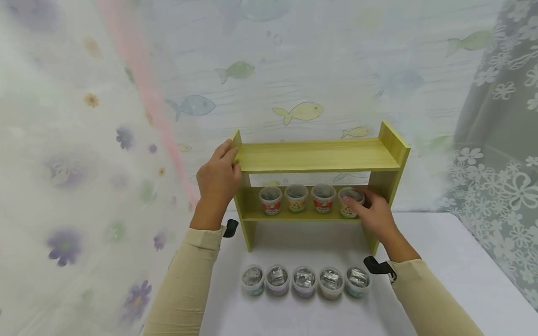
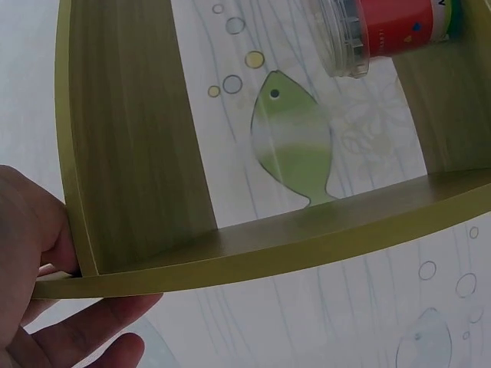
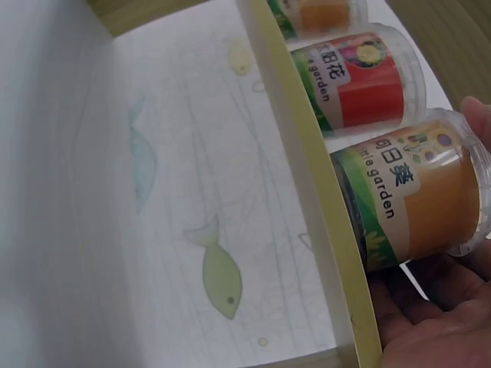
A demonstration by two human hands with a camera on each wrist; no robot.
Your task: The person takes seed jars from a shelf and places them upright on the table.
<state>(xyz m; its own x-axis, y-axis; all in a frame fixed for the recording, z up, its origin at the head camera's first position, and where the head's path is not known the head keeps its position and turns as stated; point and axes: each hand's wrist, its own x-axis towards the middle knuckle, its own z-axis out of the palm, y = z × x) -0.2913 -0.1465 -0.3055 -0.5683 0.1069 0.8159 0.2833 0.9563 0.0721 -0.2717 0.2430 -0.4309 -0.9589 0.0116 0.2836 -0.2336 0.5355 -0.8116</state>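
- Fingers of the right hand (image 1: 374, 212) curl round the orange-label cup (image 1: 350, 202), rightmost of four on the lower board of the green shelf (image 1: 315, 156).
- Left hand (image 1: 218, 179) grips the shelf's top left corner.
- Five foil-lidded cups (image 1: 304, 281) sit in a row on the white table (image 1: 441, 261) out front.

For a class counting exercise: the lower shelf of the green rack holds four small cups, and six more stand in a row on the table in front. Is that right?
Not quite. The head view shows five foil-lidded cups in the row on the table, not six. The green rack does hold four cups on its lower shelf, the right hand gripping the rightmost cup.
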